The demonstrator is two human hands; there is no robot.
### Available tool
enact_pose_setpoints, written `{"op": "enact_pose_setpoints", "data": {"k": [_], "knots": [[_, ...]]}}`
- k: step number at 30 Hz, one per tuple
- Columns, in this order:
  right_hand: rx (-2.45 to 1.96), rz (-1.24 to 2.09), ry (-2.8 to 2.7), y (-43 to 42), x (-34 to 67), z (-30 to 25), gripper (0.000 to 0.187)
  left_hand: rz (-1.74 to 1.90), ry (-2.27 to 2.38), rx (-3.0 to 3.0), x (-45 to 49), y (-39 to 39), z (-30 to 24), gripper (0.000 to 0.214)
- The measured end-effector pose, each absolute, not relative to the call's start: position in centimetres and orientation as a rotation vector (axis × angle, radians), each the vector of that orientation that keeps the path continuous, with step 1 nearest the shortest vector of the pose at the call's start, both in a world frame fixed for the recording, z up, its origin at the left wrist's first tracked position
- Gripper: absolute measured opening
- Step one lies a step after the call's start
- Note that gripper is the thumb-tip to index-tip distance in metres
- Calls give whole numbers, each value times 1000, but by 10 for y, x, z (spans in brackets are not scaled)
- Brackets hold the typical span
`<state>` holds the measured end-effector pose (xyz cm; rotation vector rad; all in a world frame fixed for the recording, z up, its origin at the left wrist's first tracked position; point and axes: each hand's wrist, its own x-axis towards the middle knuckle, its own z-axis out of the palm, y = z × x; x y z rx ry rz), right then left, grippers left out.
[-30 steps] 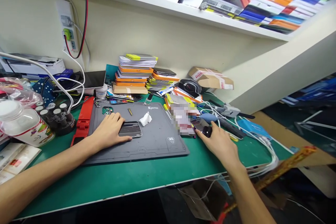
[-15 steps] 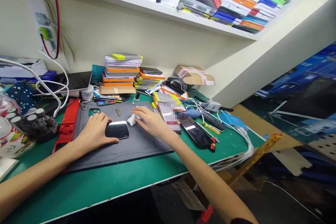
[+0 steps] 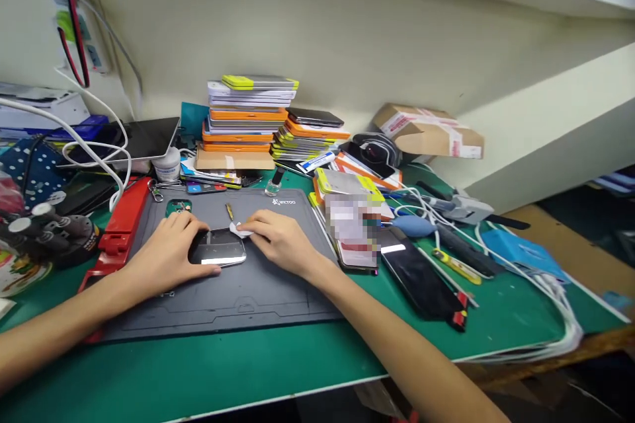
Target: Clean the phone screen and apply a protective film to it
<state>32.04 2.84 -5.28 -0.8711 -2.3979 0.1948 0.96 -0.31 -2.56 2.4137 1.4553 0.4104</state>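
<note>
A black-screened phone (image 3: 218, 250) lies on the grey work mat (image 3: 238, 310). My left hand (image 3: 166, 244) grips it from the left, thumb along the near edge and fingers at the far edge. Between the fingertips of my right hand (image 3: 282, 241) is a white wipe (image 3: 239, 230), which touches the phone's far right corner. Just beyond the phone lies a small brass-coloured tool (image 3: 229, 211). A little glass bottle with a black cap (image 3: 274, 183) stands at the mat's far edge, and a small green circuit board (image 3: 177, 206) lies past my left fingers.
Flat boxes (image 3: 245, 125) are stacked by the wall. To the right are a phone with a lit screen (image 3: 358, 252), a larger black phone (image 3: 421, 277), a yellow cutter (image 3: 456, 266) and white cables (image 3: 560, 317). A red holder (image 3: 119, 231) and screwdriver stand (image 3: 64, 238) sit left.
My right hand has brought the wipe leftward onto the phone's corner. My left hand keeps its grip on the phone. The camera view has tilted down and come closer to the bench.
</note>
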Motion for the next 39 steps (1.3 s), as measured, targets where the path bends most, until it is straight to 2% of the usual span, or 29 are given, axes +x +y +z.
{"op": "enact_pose_setpoints", "data": {"k": [8, 22, 29, 33, 39], "knots": [[-778, 66, -2622, 22, 327, -39, 42, 373, 1452, 2365, 10, -5, -25, 88], [-663, -72, -2791, -15, 321, -6, 28, 357, 1451, 2405, 10, -15, -17, 83], [-524, 9, -2696, -18, 314, -15, 32, 385, 1407, 2485, 7, -17, -18, 81], [-498, -49, -2656, -21, 307, -25, 38, 405, 1380, 2507, 8, -18, -17, 81], [-541, -184, -2503, -24, 306, -21, 34, 397, 1343, 2537, 16, -18, -13, 82]]}}
